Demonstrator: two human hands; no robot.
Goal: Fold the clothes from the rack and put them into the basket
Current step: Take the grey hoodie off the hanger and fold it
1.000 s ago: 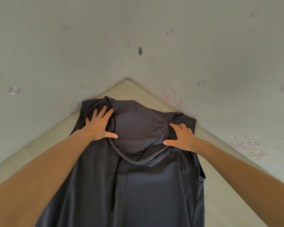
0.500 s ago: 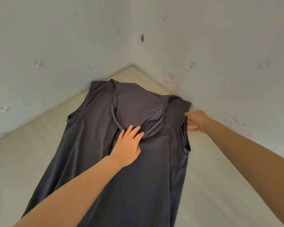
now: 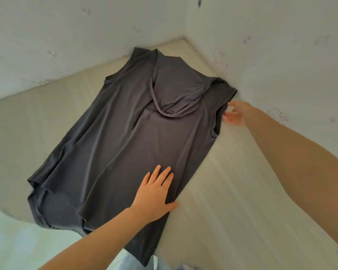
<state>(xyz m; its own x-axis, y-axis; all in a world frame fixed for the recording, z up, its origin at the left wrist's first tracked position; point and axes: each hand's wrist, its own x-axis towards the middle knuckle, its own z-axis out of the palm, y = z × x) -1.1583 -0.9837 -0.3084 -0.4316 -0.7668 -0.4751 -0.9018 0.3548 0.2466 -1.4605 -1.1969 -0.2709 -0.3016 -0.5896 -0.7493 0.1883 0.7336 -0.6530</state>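
Since a moment earlier, the left hand (image 3: 154, 193) had slid down from the hood (image 3: 176, 90) to press flat, fingers straight, on the dark sleeveless top (image 3: 125, 145) spread across the pale surface (image 3: 232, 191). The right hand (image 3: 235, 114) pinched the armhole edge, though blur hid the grip. Folding inward might bunch the slippery cloth, and the wall (image 3: 281, 55) crowded that side.

Your bed (image 3: 232, 191), pale and striped, sits pushed into the wall corner. On it lies the dark top (image 3: 125, 152), spread flat, hood end toward that corner, hem hanging over the bed's near edge.
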